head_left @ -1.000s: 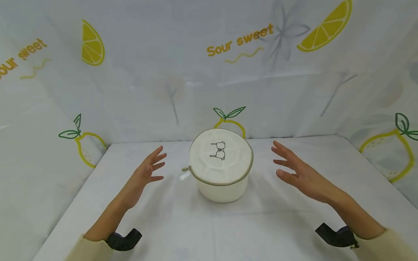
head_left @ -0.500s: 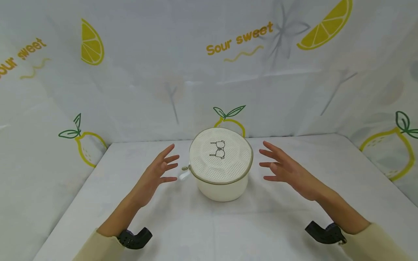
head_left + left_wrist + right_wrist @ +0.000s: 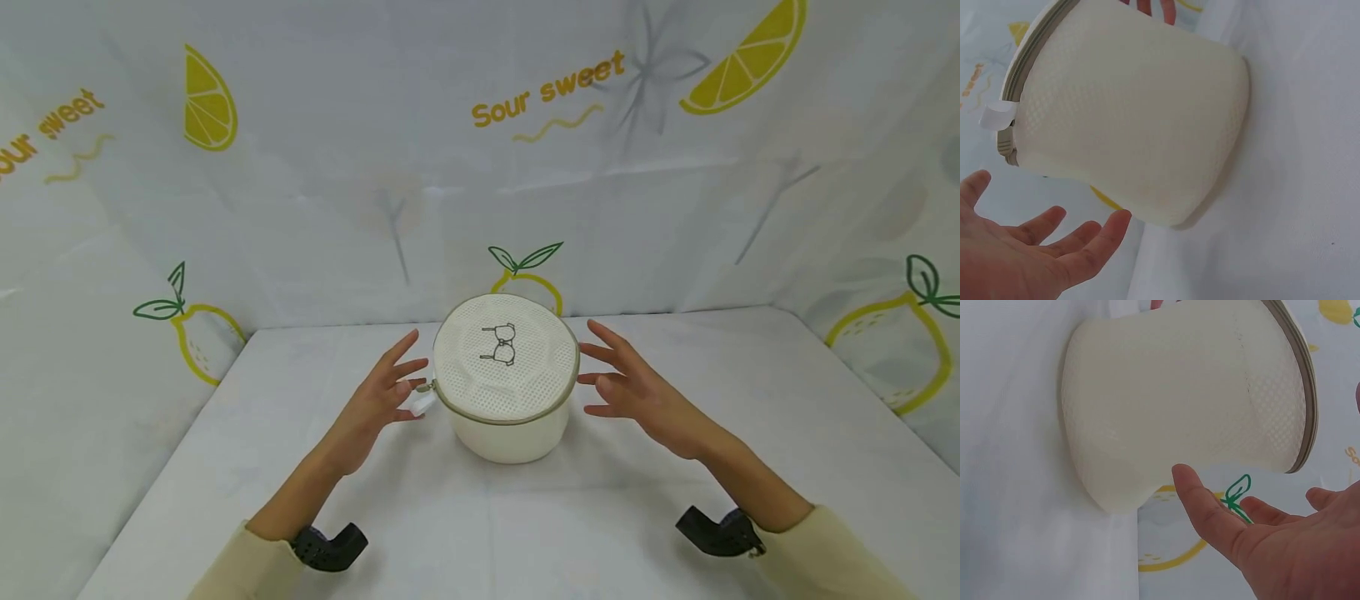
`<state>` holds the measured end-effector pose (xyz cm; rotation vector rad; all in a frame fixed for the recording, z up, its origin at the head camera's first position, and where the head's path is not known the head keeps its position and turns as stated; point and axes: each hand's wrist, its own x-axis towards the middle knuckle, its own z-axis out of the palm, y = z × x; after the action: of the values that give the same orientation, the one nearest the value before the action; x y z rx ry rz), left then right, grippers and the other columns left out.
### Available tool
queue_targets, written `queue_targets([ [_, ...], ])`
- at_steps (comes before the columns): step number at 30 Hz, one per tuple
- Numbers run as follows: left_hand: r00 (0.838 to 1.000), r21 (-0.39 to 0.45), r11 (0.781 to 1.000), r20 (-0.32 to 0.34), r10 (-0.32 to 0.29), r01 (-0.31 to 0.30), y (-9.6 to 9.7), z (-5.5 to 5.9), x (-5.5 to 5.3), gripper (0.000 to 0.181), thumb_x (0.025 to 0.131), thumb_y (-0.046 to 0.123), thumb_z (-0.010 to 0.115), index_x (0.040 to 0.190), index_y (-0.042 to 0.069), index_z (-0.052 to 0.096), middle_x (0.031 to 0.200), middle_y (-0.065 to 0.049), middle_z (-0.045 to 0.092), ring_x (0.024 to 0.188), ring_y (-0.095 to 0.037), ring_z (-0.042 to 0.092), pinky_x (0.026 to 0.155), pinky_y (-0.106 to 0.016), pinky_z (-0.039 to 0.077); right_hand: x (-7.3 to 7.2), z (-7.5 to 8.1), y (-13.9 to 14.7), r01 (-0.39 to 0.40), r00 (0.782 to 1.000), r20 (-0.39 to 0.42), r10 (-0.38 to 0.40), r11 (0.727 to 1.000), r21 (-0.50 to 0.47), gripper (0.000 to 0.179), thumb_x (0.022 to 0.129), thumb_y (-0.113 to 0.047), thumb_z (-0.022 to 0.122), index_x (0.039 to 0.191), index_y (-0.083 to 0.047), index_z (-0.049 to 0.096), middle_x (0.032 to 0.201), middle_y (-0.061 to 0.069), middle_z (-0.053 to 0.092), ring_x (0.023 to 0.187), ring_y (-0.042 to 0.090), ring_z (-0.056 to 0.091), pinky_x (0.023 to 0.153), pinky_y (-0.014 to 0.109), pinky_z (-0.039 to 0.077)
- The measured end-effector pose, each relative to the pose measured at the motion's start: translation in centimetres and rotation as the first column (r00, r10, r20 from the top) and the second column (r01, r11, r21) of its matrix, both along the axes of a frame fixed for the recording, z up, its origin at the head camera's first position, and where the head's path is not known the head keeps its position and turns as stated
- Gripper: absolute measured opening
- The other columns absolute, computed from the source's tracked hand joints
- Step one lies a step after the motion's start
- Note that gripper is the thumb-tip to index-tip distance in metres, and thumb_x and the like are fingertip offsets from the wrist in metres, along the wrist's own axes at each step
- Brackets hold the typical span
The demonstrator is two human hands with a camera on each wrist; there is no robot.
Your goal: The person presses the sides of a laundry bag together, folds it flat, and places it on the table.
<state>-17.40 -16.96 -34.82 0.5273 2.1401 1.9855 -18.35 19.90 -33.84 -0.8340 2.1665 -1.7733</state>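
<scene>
My right hand [image 3: 1294,544] is loosely spread right by this cream mesh bag [image 3: 1166,394], brownish rim [image 3: 1308,406], lemon-print sheet [image 3: 1179,584] behind, tbh.

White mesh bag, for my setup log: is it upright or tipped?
Upright: the white mesh bag stands on the table, its round lid on top.

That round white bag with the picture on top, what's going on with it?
A person is reaching for the round white bag with both hands. The left hand is on one side, by the zip pull, and the right hand is on the other. The fingers are spread, and nobody is gripping the bag. I can't tell if any fingertip touches it. The bag stands upright on the white table, and its top looks closed.
</scene>
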Motion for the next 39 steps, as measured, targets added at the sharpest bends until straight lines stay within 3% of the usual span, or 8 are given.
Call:
queue_targets([
  [18, 0.999, 0.024, 0.999, -0.013, -0.040, 0.040, 1.7, -0.6, -0.2, 0.067, 0.093, 0.034, 0.056, 0.151, 0.035, 0.023, 0.148, -0.013, 0.029, 0.132, -0.032, 0.034, 0.086, -0.050, 0.047, -0.2, -0.5, -2.1, -0.011, 0.999, -0.030, 0.011, 1.000, 0.011, 0.079, 0.098, -0.012, 0.054, 0.152, -0.038, 0.003, 0.151, 0.015, 0.016, 0.126, 0.043, 0.038, 0.086, 0.045, 0.050],
  [24, 1.000, 0.032, 0.999, -0.013, -0.021, 0.022, 2.3, -0.9, -0.2, 0.073, 0.091, 0.032, 0.060, 0.152, 0.038, 0.020, 0.146, -0.014, 0.031, 0.122, -0.034, 0.045, 0.083, -0.048, 0.049, -0.3, -0.8, -2.5, 0.007, 0.999, -0.050, -0.005, 0.999, 0.049, 0.082, 0.096, -0.013, 0.058, 0.152, -0.039, 0.004, 0.149, 0.013, 0.020, 0.125, 0.040, 0.039, 0.086, 0.040, 0.051],
  [28, 1.000, 0.042, 0.999, -0.024, -0.013, 0.014, 2.8, -1.0, -0.1, 0.079, 0.089, 0.034, 0.065, 0.152, 0.040, 0.017, 0.144, -0.015, 0.031, 0.122, -0.034, 0.043, 0.082, -0.048, 0.050, -0.3, -0.9, -2.9, 0.016, 0.998, -0.065, -0.012, 0.998, 0.061, 0.081, 0.096, -0.014, 0.058, 0.153, -0.036, 0.004, 0.149, 0.013, 0.021, 0.124, 0.040, 0.041, 0.084, 0.037, 0.052],
  [34, 0.999, 0.047, 0.999, -0.049, -0.011, 0.013, 3.6, -1.0, -0.2, 0.082, 0.086, 0.036, 0.070, 0.151, 0.042, 0.020, 0.140, -0.015, 0.033, 0.121, -0.036, 0.040, 0.081, -0.050, 0.050, -0.4, -1.0, -3.3, 0.014, 0.998, -0.063, -0.011, 0.999, 0.037, 0.076, 0.098, -0.016, 0.055, 0.153, -0.033, 0.004, 0.150, 0.015, 0.019, 0.122, 0.043, 0.043, 0.084, 0.046, 0.051],
  [39, 0.997, 0.013, 1.000, -0.072, 0.029, -0.028, 4.1, -1.2, -0.2, 0.084, 0.083, 0.033, 0.074, 0.150, 0.042, 0.024, 0.145, -0.010, 0.032, 0.124, -0.036, 0.036, 0.084, -0.048, 0.049, -0.3, -1.2, -3.6, 0.022, 0.998, -0.066, -0.019, 0.999, 0.045, 0.077, 0.098, -0.015, 0.055, 0.153, -0.035, 0.005, 0.153, 0.009, 0.013, 0.123, 0.044, 0.043, 0.083, 0.045, 0.052],
])
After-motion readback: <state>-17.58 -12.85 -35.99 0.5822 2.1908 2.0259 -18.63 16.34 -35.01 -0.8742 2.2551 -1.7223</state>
